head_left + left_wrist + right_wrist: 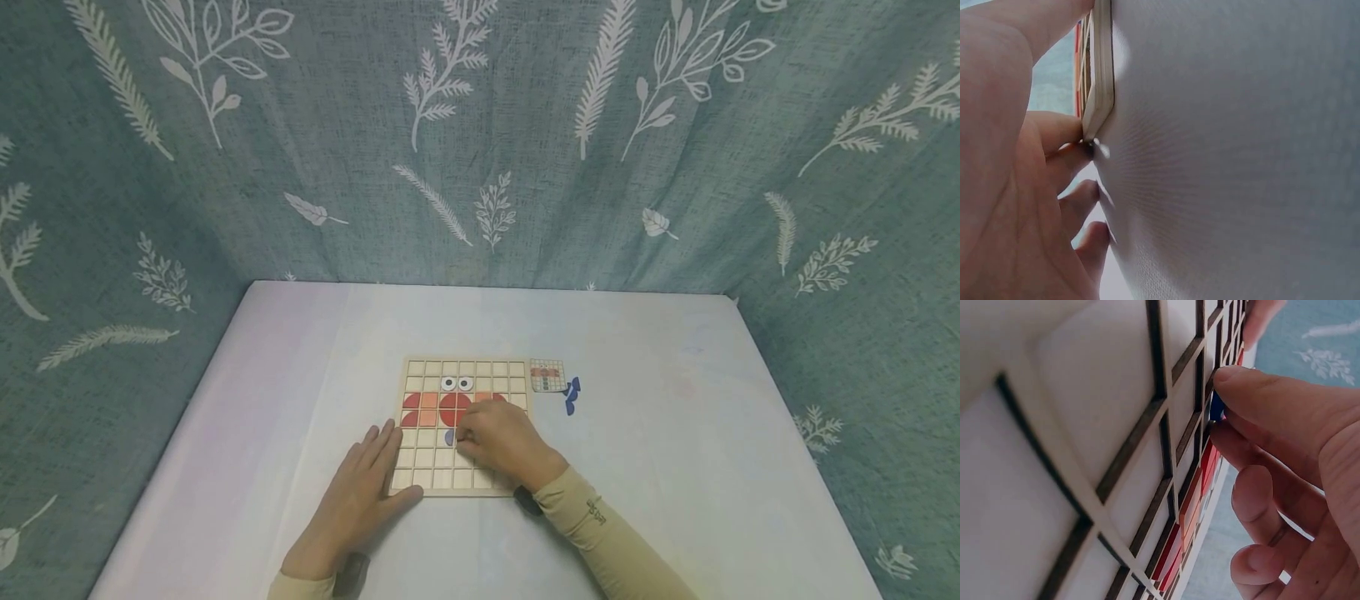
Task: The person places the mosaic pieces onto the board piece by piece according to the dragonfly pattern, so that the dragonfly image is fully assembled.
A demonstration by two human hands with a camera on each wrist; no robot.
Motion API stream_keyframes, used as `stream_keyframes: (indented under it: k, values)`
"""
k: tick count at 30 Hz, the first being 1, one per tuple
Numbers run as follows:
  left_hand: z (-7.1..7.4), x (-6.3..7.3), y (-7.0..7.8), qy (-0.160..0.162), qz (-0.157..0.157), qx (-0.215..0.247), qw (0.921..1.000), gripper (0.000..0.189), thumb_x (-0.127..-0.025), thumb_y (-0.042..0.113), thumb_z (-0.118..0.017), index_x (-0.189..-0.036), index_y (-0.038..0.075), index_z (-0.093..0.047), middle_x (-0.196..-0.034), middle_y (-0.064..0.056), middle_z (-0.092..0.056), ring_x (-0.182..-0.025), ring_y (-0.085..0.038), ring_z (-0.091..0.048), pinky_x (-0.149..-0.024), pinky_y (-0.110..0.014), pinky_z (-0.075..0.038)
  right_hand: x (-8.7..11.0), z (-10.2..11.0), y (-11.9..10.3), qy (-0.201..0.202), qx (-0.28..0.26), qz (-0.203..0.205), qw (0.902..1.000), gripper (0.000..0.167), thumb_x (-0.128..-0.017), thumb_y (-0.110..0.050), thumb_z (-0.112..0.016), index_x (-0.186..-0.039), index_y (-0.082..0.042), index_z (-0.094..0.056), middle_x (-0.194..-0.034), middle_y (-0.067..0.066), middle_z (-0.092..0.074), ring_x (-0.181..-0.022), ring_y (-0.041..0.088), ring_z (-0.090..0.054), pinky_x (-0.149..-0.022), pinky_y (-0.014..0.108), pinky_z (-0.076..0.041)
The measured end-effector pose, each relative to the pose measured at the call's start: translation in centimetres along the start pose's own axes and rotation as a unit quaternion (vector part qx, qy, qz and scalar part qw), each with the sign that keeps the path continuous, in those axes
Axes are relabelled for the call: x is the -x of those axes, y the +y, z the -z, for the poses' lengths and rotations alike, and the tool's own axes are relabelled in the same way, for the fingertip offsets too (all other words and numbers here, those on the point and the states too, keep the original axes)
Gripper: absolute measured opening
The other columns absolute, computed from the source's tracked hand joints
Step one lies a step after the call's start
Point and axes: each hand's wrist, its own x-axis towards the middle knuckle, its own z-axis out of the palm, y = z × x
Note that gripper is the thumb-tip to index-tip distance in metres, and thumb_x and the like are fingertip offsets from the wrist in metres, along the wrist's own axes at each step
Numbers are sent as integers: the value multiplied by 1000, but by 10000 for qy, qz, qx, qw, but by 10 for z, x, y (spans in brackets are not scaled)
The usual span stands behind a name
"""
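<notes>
A wooden grid board [423,477] lies on the white table, patterned with red pieces [450,409], orange pieces [428,408] and two eye discs [457,383]. Just below the red circle sits a blue piece [449,437]. My right hand [501,437] is over the board beside it, thumb and index finger pinching a small blue piece [1217,407] at a grid cell. My left hand [360,492] lies along the board's left front corner with its fingers extended. In the left wrist view the thumb and a fingertip touch the board's edge [1102,81].
A small picture card [547,376] lies at the board's upper right, overlapped by several loose blue pieces [572,397] on its right. Behind the table [652,350] and along its sides hangs a green leaf-patterned curtain [525,100].
</notes>
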Motion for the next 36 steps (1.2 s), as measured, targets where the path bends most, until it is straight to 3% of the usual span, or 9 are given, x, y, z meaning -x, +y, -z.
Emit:
stream_keyframes:
  k: [13,28,36]
  values:
    - [2,1,1,-111,113,78,9998,90,-91,51,-71,-155,-1,-36,-162,-17,-33,-150,-41,-25,-121,-58,-21,1,0,-1,-3,67,-27,10000,6,-83,-16,-83,-88,-20,-82,-92,-8,-73,-83,7,-67,-71,20,-56]
    - [2,1,0,-98,91,27,9999,91,-91,51,-71,-155,-1,-36,-162,-17,-33,-150,-41,-25,-121,-57,-22,-3,1,-6,-248,237,-214,9992,5,-87,-22,-81,-91,-21,-82,-95,-8,-74,-86,8,-69,-76,22,-57]
    - [1,2,0,-64,95,64,9999,90,-91,51,-72,-155,-1,-36,-162,-17,-33,-150,-41,-25,-121,-57,-22,3,3,-6,-386,14,-223,9990,8,-90,-21,-78,-97,-20,-82,-102,-6,-73,-94,10,-68,-79,24,-57]
